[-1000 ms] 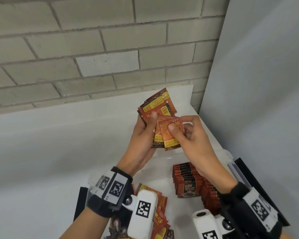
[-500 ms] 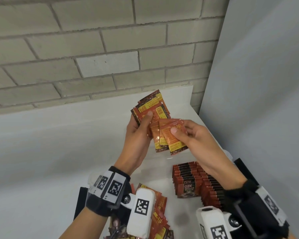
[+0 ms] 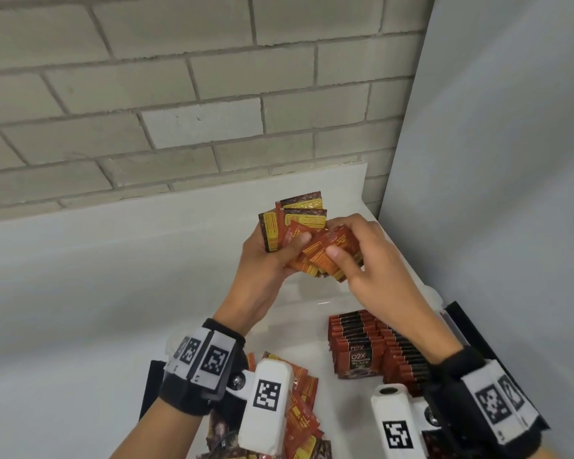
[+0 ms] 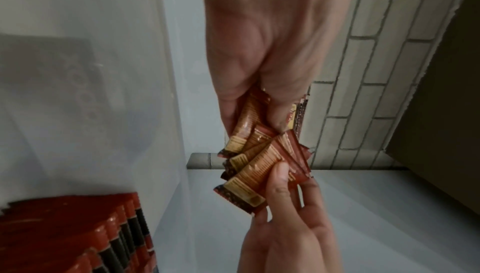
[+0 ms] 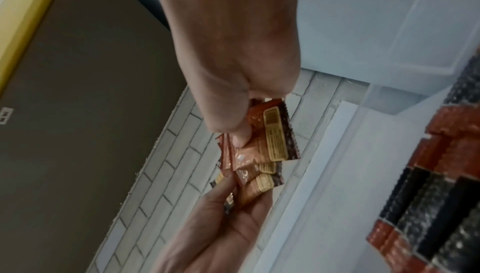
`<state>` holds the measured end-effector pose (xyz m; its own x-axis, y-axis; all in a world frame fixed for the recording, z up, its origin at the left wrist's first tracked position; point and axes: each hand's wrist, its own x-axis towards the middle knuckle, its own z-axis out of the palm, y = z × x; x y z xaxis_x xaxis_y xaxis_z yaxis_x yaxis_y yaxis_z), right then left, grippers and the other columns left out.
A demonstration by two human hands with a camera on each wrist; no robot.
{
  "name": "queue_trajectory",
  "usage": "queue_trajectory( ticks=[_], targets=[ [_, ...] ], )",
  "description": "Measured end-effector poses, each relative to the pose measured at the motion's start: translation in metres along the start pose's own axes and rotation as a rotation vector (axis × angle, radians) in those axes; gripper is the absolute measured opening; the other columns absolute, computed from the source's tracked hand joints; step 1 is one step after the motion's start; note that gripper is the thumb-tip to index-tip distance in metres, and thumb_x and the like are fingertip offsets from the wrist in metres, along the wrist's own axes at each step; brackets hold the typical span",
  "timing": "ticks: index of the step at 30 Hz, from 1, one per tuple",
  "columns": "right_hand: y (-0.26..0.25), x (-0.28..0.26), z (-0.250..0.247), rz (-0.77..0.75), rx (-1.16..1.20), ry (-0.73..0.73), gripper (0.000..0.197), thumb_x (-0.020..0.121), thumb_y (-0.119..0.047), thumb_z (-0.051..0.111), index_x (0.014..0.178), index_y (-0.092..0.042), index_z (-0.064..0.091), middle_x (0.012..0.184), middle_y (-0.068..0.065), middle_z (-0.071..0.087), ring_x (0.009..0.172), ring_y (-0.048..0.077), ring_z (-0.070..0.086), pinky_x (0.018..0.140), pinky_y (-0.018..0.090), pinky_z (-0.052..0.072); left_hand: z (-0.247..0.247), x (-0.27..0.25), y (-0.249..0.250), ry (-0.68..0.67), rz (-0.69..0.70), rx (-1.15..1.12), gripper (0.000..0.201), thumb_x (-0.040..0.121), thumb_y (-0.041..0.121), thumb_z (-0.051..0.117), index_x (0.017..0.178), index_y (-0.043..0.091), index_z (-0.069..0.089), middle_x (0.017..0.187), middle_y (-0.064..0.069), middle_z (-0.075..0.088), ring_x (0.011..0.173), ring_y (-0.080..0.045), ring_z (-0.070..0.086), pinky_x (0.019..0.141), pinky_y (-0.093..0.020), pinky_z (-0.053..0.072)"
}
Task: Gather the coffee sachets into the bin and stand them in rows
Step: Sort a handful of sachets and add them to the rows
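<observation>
Both hands hold a fanned bunch of red and yellow coffee sachets (image 3: pixel 307 238) above the clear bin (image 3: pixel 436 294). My left hand (image 3: pixel 272 256) grips the upper sachets, its thumb across their faces. My right hand (image 3: pixel 352 256) pinches the lower sachets (image 4: pixel 249 177) between thumb and fingers. The same bunch (image 5: pixel 265 148) shows in the right wrist view. Inside the bin, rows of sachets (image 3: pixel 362 346) stand upright at the right. A loose pile of sachets (image 3: pixel 300 409) lies at the bin's left, partly hidden behind my left wrist camera.
A white table (image 3: pixel 80 309) runs to a pale brick wall (image 3: pixel 179 94) behind. A grey panel (image 3: pixel 494 160) closes off the right side. A black sheet (image 3: pixel 471 326) pokes out beside the bin's right edge.
The hands have drawn closer together. The lower sachets in my right hand now overlap the left hand's bunch and lie more sideways. Both hands sit slightly lower.
</observation>
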<state>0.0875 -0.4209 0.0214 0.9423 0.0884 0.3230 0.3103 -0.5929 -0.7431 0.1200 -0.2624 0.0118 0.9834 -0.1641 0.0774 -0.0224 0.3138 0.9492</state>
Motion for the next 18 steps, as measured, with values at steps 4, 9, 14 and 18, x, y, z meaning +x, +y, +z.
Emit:
queue_trajectory(
  ticks=[4,9,14,18],
  targets=[
    [-0.002,-0.003,0.012,-0.038,-0.019,-0.043,0.037,0.097,-0.03,0.053,0.131,-0.019,0.044,0.119,-0.008,0.045,0.105,0.001,0.047,0.08,-0.001,0.039,0.001,0.0,-0.003,0.046,0.012,0.029,0.038,0.077,0.016,0.068,0.115,0.014,0.061,0.102,-0.005,0.073,0.094,-0.021,0.07,0.071,-0.031,0.057],
    [0.0,-0.003,0.014,-0.003,0.068,-0.002,0.035,0.096,-0.027,0.057,0.127,-0.021,0.044,0.114,-0.001,0.053,0.097,0.001,0.055,0.073,0.002,0.044,0.005,-0.002,0.0,0.03,0.015,0.0,0.035,0.082,0.031,0.062,0.114,0.017,0.063,0.105,-0.005,0.073,0.097,-0.021,0.07,0.075,-0.033,0.058],
    [-0.003,-0.003,0.01,0.069,0.185,0.007,0.04,0.095,-0.019,0.059,0.125,-0.033,0.037,0.107,-0.005,0.055,0.093,0.001,0.059,0.067,0.005,0.048,0.003,-0.001,0.001,0.08,0.046,-0.013,0.028,0.095,0.025,0.053,0.119,0.013,0.061,0.109,-0.005,0.072,0.102,-0.02,0.068,0.084,-0.035,0.056],
    [-0.001,0.0,0.004,0.184,0.299,0.041,0.024,0.094,-0.021,0.06,0.117,-0.02,0.052,0.1,-0.012,0.064,0.087,0.0,0.063,0.069,0.008,0.048,0.002,0.0,0.004,0.07,0.052,-0.081,0.026,0.099,0.026,0.044,0.12,0.02,0.058,0.11,0.001,0.07,0.103,-0.012,0.066,0.086,-0.027,0.052]
  ],
)
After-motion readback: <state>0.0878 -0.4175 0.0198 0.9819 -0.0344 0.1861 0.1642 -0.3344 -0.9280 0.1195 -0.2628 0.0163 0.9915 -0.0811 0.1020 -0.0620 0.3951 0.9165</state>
